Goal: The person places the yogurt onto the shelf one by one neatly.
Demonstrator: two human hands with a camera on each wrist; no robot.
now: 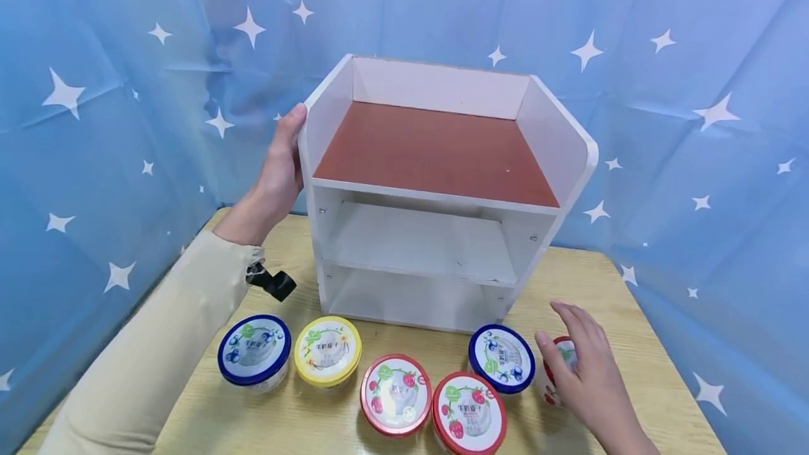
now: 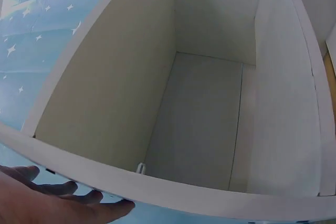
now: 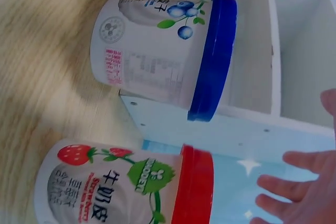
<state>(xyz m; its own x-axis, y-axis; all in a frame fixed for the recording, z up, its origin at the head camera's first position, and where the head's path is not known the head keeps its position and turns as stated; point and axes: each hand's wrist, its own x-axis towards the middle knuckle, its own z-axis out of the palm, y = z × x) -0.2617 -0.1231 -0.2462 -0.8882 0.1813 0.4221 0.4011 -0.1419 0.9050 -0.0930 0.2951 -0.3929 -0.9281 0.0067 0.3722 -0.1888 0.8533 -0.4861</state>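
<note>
My left hand (image 1: 278, 163) rests against the outer left side of a small white shelf unit (image 1: 413, 192) with a brown top board. In the left wrist view its extended fingers (image 2: 113, 211) lie along the side panel (image 2: 157, 179). My right hand (image 1: 588, 378) is beside a red-lidded strawberry cup (image 1: 550, 393) and partly covers it, fingers spread. The right wrist view shows this hand apart from the strawberry cup (image 3: 121, 182) and a blue-lidded blueberry cup (image 3: 157, 51). That blueberry cup (image 1: 501, 359) stands near the unit's front right corner.
Before the unit, a row on the wooden table (image 1: 316, 427) holds another blue-lidded cup (image 1: 255, 350), a yellow-lidded cup (image 1: 328, 352) and two red-lidded cups (image 1: 396, 395). A blue star-patterned curtain (image 1: 663, 90) hangs behind and at both sides.
</note>
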